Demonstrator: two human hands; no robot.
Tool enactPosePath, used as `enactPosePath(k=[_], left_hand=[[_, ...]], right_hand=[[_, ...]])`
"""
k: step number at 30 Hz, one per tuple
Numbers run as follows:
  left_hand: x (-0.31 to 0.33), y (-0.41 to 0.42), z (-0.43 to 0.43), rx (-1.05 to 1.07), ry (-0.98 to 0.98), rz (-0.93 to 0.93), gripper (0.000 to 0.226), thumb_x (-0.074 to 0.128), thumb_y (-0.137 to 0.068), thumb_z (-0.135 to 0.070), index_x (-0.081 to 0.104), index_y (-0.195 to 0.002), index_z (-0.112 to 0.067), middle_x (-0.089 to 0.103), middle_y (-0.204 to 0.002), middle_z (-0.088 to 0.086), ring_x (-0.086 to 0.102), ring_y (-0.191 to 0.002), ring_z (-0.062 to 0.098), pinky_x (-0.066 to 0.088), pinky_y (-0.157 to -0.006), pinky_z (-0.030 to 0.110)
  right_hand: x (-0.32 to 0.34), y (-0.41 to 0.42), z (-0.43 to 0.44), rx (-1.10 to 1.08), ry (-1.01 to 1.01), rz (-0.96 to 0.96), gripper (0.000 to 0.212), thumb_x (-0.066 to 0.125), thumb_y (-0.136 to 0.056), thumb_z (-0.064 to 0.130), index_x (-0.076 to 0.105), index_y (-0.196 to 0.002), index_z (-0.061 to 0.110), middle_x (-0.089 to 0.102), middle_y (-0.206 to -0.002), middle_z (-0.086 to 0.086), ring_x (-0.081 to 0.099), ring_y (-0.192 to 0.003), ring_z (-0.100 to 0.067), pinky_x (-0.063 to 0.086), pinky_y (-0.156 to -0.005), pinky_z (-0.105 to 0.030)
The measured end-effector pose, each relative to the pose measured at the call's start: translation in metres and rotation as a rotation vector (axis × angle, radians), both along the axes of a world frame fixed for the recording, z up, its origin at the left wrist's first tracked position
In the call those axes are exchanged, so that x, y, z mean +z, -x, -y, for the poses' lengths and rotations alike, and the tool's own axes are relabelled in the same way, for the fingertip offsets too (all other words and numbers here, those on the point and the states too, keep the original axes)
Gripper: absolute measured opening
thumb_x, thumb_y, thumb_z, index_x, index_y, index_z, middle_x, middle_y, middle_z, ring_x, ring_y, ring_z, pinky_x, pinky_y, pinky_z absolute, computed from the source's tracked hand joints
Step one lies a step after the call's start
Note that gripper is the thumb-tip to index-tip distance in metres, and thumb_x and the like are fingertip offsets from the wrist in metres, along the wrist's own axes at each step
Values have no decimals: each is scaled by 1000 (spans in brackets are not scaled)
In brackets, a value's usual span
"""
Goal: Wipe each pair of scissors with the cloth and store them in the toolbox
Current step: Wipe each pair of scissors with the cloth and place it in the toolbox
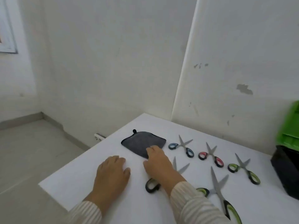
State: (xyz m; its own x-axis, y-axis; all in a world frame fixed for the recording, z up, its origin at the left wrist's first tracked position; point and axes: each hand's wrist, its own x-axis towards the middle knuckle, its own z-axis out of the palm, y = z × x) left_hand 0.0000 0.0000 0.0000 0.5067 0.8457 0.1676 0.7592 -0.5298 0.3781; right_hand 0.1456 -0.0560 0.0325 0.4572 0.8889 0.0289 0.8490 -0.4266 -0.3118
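A dark grey cloth (142, 142) lies flat on the white table (80, 180). My right hand (157, 162) reaches onto the cloth's near right corner, fingertips touching it. My left hand (113, 173) rests flat on the table, left of the cloth, holding nothing. Several scissors lie open on the table: a blue-handled pair (182, 146), a pink-handled pair (211, 155), a small green-handled pair (244, 169), a large green-handled pair (218, 193), and a black-handled pair (152, 185) partly under my right wrist. The toolbox (286, 167), black with a raised green lid, stands at the right edge.
The table's left edge drops to a tiled floor (32, 151). White walls stand close behind the table. A wall socket (99, 136) sits low by the table's far left corner.
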Motion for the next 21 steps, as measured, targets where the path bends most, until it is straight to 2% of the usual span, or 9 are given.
enactPosePath(k=[2, 4, 6, 7, 10, 13, 17, 19, 21], left_hand=[[-3, -1, -8, -1, 23, 6, 44, 43, -91, -42, 47, -133, -26, 43, -143, -5, 37, -133, 16, 26, -109, 30], [1, -3, -19, -10, 60, -15, 47, 43, -90, -44, 44, -134, -28, 43, -141, -7, 37, -131, 17, 29, -106, 32], [14, -12, -38, 21, 105, -61, 47, 42, -91, -46, 44, -133, -26, 46, -137, -4, 39, -128, 21, 32, -102, 35], [21, -19, -49, 56, 144, -66, 46, 41, -91, -47, 46, -130, -24, 48, -134, -1, 40, -126, 24, 35, -99, 36], [30, -41, -82, 110, 256, 2, 41, 42, -90, -47, 54, -111, -14, 54, -121, 6, 45, -117, 30, 41, -89, 38], [28, -54, -94, 58, 272, 35, 28, 49, -84, -33, 63, -98, -12, 63, -111, 8, 55, -105, 30, 48, -85, 36], [49, -60, -75, -5, 240, 214, 13, 53, -88, -17, 63, -95, -17, 67, -107, 5, 59, -101, 25, 46, -85, 31], [75, -66, -52, -106, 173, 330, 12, 54, -90, -16, 64, -96, -19, 65, -108, 3, 58, -100, 22, 45, -86, 30], [106, -71, -23, -262, 67, 400, 14, 56, -89, -14, 66, -99, -18, 64, -109, 1, 57, -101, 20, 41, -87, 26]], right_hand=[[-3, -8, -15, -51, 11, -2, 36, 41, -91, 12, 44, -126, 11, 39, -137, -6, 36, -126, -23, 34, -100, -32], [-8, -16, -26, -96, 42, 16, 23, 42, -88, 7, 57, -105, 10, 53, -106, -5, 50, -99, -23, 44, -84, -31], [-10, -16, -34, -105, 81, 71, 15, 42, -85, 5, 56, -85, 11, 43, -75, 1, 45, -79, -20, 42, -68, -29], [-10, -15, -35, -89, 69, 82, 14, 42, -85, 6, 54, -81, 12, 39, -72, 2, 42, -78, -18, 40, -65, -29], [-14, -6, -27, -21, -14, 78, 12, 43, -88, 11, 53, -81, 13, 41, -82, 1, 37, -80, -16, 35, -66, -27], [-13, 5, -17, 22, -30, 65, 14, 41, -90, 14, 53, -82, 15, 42, -86, 2, 37, -82, -15, 36, -68, -27], [-2, 11, 2, 29, 16, -26, 23, 43, -91, 18, 64, -92, 8, 59, -93, -8, 55, -92, -23, 44, -81, -29], [11, 9, 19, 15, -96, -161, 21, 49, -87, 20, 66, -89, 7, 65, -95, -8, 59, -89, -23, 48, -81, -29], [34, 1, 38, -50, -317, -236, 19, 55, -85, 24, 65, -95, 12, 62, -92, -2, 57, -84, -19, 48, -78, -29]])
